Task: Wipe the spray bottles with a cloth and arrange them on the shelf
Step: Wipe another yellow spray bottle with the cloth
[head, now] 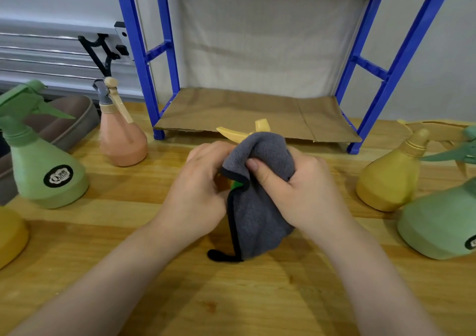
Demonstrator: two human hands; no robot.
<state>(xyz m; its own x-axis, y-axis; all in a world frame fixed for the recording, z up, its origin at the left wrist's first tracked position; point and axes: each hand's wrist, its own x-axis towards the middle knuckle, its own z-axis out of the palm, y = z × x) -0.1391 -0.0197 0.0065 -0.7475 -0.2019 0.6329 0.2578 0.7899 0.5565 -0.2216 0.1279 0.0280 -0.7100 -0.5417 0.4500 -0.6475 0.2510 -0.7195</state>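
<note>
1. The right hand [296, 188] has its grip closed on a grey cloth [257, 206], thumb pressed over a fold, with the cloth wrapped round a bottle held at the middle of the bench [231, 297].
2. The left hand [198, 188] is curled against the covered bottle from the other side. Its fingertips are hidden behind the cloth, but it looks to be gripping the bottle body to steady it.
3. Only the yellow trigger head [242, 132] and a sliver of green [235, 185] show from under the cloth, so the bottle's body colour cannot be told for sure.
4. The blue shelf [373, 77] stands behind the hands. Its lowest level, lined with brown cardboard [244, 111], holds no bottles.
5. Still on the bench are a green bottle [43, 170] and a pink bottle [121, 137] to the left, a yellow bottle [389, 178] and another green bottle [443, 222] to the right, plus part of a yellow one [10, 235] at the left edge.
6. Judging from this, the task is at an early stage: one bottle is being wiped, none is placed on the level in view, and five others wait.
</note>
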